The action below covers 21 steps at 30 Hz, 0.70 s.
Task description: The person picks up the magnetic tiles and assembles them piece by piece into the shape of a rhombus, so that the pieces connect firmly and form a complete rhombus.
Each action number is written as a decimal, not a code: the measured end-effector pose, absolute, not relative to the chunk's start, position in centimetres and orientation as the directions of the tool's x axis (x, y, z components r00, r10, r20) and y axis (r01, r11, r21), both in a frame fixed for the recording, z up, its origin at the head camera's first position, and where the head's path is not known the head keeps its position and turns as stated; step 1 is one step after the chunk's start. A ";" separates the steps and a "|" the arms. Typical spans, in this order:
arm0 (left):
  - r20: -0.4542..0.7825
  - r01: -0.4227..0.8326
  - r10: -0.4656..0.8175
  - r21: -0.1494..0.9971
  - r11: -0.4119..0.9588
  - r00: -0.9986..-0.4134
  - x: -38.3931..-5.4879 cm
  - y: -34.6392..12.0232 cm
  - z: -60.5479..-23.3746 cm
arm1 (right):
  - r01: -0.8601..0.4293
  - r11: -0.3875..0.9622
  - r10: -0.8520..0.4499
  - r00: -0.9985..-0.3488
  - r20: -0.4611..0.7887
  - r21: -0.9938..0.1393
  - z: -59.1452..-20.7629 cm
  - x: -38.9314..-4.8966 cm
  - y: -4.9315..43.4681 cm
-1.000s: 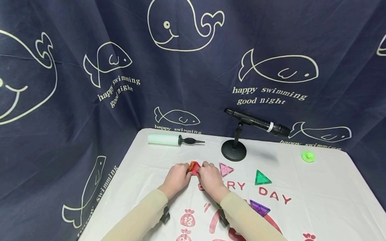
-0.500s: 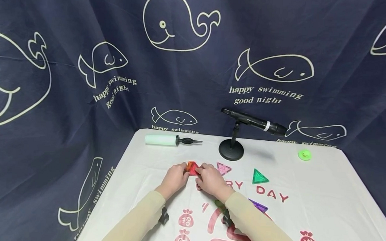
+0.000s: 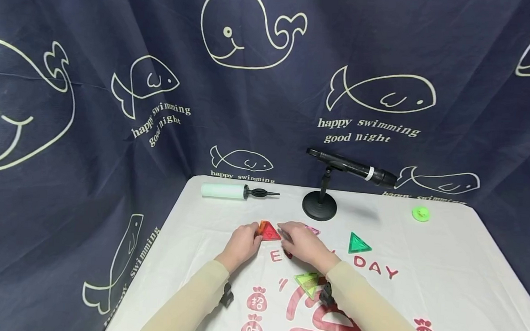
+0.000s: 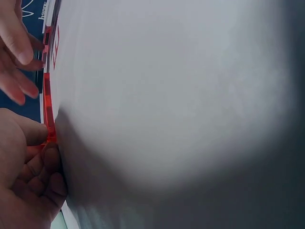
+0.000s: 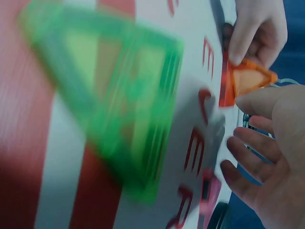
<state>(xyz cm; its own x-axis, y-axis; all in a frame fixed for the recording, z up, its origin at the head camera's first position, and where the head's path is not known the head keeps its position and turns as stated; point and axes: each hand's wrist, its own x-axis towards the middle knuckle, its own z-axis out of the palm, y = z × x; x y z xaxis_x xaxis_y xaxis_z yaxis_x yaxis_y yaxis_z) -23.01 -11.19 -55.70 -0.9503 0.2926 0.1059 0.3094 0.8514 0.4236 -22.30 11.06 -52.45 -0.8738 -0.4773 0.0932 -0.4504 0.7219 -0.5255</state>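
My left hand pinches an orange triangular magnetic tile where it meets a red triangular tile. In the left wrist view the red tile lies close along the white cloth, with thumb and fingertips right at its near end. The orange tile slants up from the red one in the right wrist view. My right hand is just right of the red tile, fingers spread and holding nothing. It partly covers a pink triangular tile. Under the right forearm lies a yellow-green triangular tile.
A green triangular tile lies to the right. Behind stand a black microphone on a round-based stand and, to its left, a pale hand pump. A small bright green round object sits at the back right.
My right hand has let go of the red tile and drawn back to the right, its fingers opening. The yellow-green tile now shows fully, while the sleeve hides the purple tile. The left hand keeps its place.
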 end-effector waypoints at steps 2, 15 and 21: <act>0.101 0.307 0.292 0.422 0.853 -0.951 -23.0 -11.2 -55.7 | -0.443 0.745 -0.446 -0.887 0.122 -0.499 -52.5 -22.6 11.9; 0.088 0.305 0.296 0.427 0.852 -0.951 -23.1 -11.3 -55.6 | -0.329 0.820 -0.305 -0.943 0.130 -0.468 -54.5 -24.1 17.5; 0.079 0.297 0.292 0.425 0.855 -0.953 -23.1 -11.3 -55.6 | -0.304 0.820 -0.302 -0.950 0.085 -0.486 -54.8 -24.2 18.6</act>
